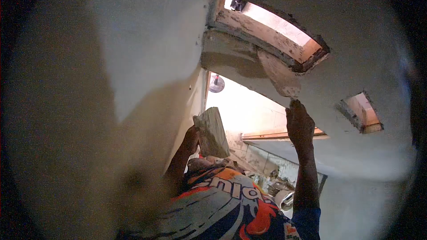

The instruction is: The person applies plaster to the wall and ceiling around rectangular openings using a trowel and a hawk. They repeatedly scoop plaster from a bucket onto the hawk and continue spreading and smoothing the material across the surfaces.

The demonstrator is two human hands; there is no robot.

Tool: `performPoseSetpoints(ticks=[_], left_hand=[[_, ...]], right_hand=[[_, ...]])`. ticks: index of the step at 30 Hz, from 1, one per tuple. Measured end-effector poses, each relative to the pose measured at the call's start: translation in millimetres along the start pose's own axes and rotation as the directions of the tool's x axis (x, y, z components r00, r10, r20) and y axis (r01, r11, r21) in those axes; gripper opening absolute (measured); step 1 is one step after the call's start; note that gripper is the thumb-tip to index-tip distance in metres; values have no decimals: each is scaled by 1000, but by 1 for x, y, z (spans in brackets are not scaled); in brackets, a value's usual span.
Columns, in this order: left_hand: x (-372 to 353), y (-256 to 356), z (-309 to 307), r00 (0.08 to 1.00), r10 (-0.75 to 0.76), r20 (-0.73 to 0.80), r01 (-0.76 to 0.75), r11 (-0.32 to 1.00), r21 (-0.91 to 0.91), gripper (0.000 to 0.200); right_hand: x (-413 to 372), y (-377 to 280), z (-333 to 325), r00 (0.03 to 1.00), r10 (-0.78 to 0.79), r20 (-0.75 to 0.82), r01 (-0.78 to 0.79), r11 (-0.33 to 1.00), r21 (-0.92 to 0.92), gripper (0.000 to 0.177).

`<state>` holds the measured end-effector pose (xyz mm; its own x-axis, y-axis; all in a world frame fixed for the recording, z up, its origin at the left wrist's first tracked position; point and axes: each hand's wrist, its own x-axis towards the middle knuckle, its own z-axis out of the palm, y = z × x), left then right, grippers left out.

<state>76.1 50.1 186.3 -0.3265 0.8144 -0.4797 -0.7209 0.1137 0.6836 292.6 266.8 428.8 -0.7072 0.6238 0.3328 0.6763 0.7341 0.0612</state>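
Note:
My left hand [191, 138] is closed on the edge of a flat rectangular board [213, 132], tilted upright and smeared with pale plaster. On the right, my raised right hand [300, 120] grips the handle of a plastering trowel [281, 74]. Its long, plaster-coated blade lies against the strip of wall between a framed opening and the bright gap below it. A darker, wet-looking plaster patch [240, 60] spreads left of the blade. The fingers of both hands show only partly in the dim light.
A long framed opening [271, 29] has rough dark edges and a dark object [238, 3] at one end. A smaller opening [364, 112] sits right. Through the bright gap, a round fixture [216, 84] shows. Below are a wooden ledge [275, 134], a white bucket-like container [284, 199] and clutter.

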Motion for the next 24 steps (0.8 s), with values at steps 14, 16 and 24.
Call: performPoseSetpoints(ticks=[14, 16, 24], left_hand=[[-26, 23, 28, 999, 35, 39, -34, 998, -46, 29], [-25, 27, 34, 1000, -13, -19, 11, 998, -65, 30], [5, -9, -4, 996, -45, -71, 38, 995, -94, 35]], right_hand=[[41, -56, -6, 1000, -3, 1, 3, 952, 306, 28], [65, -71, 20, 975, -98, -197, 156, 940, 303, 24], [69, -69, 33, 989, -105, -107, 129, 961, 246, 21]])
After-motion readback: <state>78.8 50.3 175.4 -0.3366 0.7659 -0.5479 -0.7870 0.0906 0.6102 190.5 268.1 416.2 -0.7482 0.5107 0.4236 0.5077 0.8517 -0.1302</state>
